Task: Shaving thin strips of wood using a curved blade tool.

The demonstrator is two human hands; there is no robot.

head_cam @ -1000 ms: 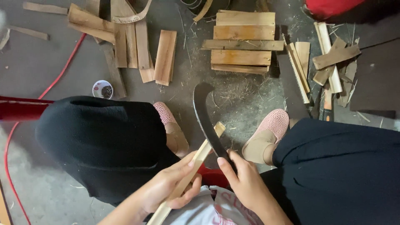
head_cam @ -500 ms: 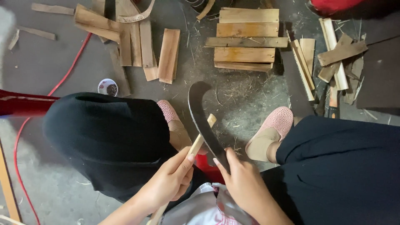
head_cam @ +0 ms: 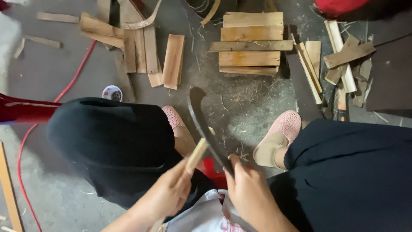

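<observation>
Stick: a pale, narrow strip of split wood point(head_cam: 196, 155) rises slantwise out of the left hand point(head_cam: 165, 195), its free end pointing up and to the right, toward the blade. It sits between the person's knees, above the grey floor point(head_cam: 64, 68).
Blade: a long, dark, curved metal knife point(head_cam: 201, 120) runs from the right hand point(head_cam: 249, 193) up and to the left, its rounded tip above the floor between the two feet. Its edge meets the upper end of the strip of wood; the two cross just above the hands.
Left hand: clenched around the lower part of the strip, fingers wrapped over it, knuckles toward the camera, forearm coming in from the bottom edge.
Right hand: grasping the knife at its lower end, fingers folded over the handle, which is mostly hidden under the hand; the wrist angles in from the lower right.
Hands together: just beside each other, low in the centre of the view.
Legs: black trousers point(head_cam: 107, 146) cover both knees, spread apart; pink slippers point(head_cam: 283, 129) show on the feet.
Floor things: a stack of flat light wooden boards point(head_cam: 251, 43) lies ahead, loose planks point(head_cam: 141, 47) to its left, scrap sticks point(head_cam: 343, 60) to its right, a thin red cable point(head_cam: 73, 79) at the left, a small round patterned lid point(head_cam: 112, 93) near the left knee.
</observation>
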